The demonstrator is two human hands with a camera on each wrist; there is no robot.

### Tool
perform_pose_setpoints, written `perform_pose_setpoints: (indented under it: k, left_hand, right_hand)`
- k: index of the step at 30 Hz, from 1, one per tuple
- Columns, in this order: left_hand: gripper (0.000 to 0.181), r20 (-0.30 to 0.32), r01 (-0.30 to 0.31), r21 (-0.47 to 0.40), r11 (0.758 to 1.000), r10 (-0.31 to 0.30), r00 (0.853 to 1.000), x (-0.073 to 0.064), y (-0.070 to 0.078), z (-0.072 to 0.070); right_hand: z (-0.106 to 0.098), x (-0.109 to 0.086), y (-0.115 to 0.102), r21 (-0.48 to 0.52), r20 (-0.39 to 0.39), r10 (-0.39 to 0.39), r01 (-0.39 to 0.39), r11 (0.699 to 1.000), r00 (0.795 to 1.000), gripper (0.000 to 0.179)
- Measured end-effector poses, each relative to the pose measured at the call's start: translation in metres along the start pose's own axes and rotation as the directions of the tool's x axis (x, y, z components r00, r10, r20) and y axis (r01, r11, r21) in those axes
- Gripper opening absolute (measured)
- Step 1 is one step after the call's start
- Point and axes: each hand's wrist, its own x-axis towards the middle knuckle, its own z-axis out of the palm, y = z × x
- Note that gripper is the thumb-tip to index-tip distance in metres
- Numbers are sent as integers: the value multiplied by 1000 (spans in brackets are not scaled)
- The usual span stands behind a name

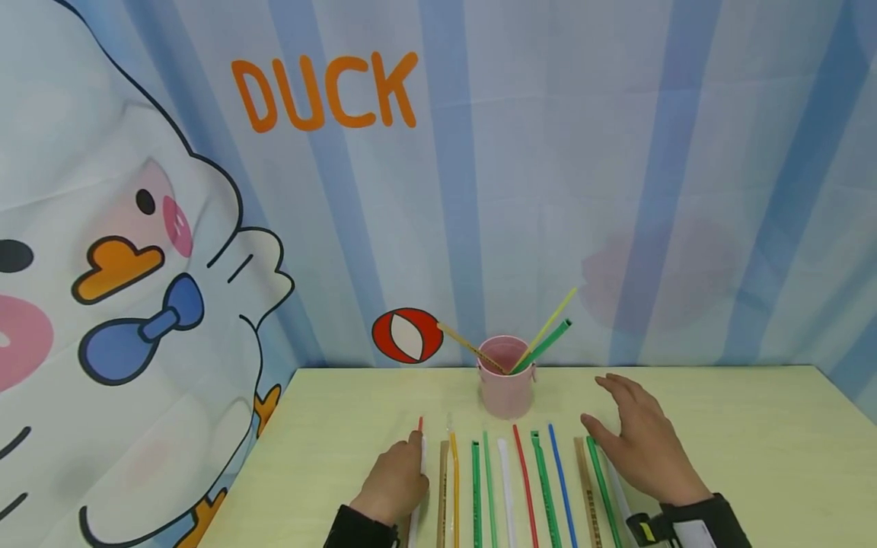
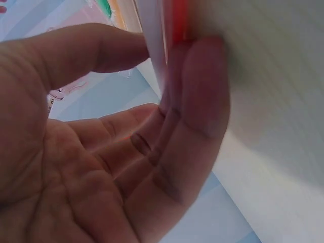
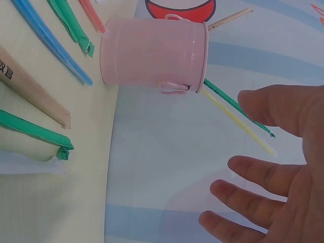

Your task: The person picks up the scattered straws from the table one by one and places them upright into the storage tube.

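At the left end of a row of straws, my left hand point(image 1: 396, 477) has its thumb and index finger on either side of a red straw point(image 2: 178, 17) and a white-wrapped straw point(image 2: 152, 30). The index fingertip lies against the red straw, whose tip point(image 1: 421, 423) shows above the hand. My right hand point(image 1: 647, 441) hovers at the row's right end, fingers spread, holding nothing. Nearest it are a green straw point(image 1: 603, 491) and a brown paper-wrapped straw point(image 1: 587, 491). Behind the row stands a pink bucket point(image 1: 505, 392) with yellow point(image 1: 555, 316), green point(image 1: 548, 344) and brown point(image 1: 466, 341) straws leaning in it.
Between the hands lie several more straws side by side, among them an orange one point(image 1: 455, 487), a red one point(image 1: 525, 487) and a blue one point(image 1: 562, 483). The pale wooden table point(image 1: 767, 434) ends at a striped duck-print curtain point(image 1: 534, 190).
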Motion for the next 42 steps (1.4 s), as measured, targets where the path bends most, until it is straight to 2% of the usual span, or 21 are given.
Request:
perform_pose_setpoints:
  k: [14,19,22,26,29,32,36,42]
  left_hand:
    - [53,4,0,29,1000,0,1000,0,4,-2]
    - [52,-7,-12,-8,1000,12,1000,-3,8,-9]
    - [54,-1,5,-45,999,-5,1000,-4,10,-15]
    - [55,-55,-38,-73,997,34,998,-8,11,-26]
    - [54,-106,-107,-103,989,96,990,-10,10,-33]
    - [51,-150,-153,-143,978,132,980,-11,10,-40]
    - [41,-225,-185,-170,968,145,963,-11,10,-47]
    - [24,-345,-236,-232,944,147,927,-13,15,-61]
  right_hand:
    - [2,-1,1,-7,3,6,-6,1000,1000,63]
    - [2,-2,2,-3,8,10,-10,1000,1000,64]
    - [2,-2,2,-3,9,9,-9,1000,1000,64]
    - [1,-1,2,-3,7,7,-7,1000,1000,63]
    - [0,-1,3,-3,4,4,-4,1000,1000,62]
    - [0,-1,4,-3,0,3,-3,1000,1000,62]
    - [-1,-1,5,-3,-1,5,-5,1000,1000,63]
    - [-2,-1,3,-3,0,6,-6,1000,1000,64]
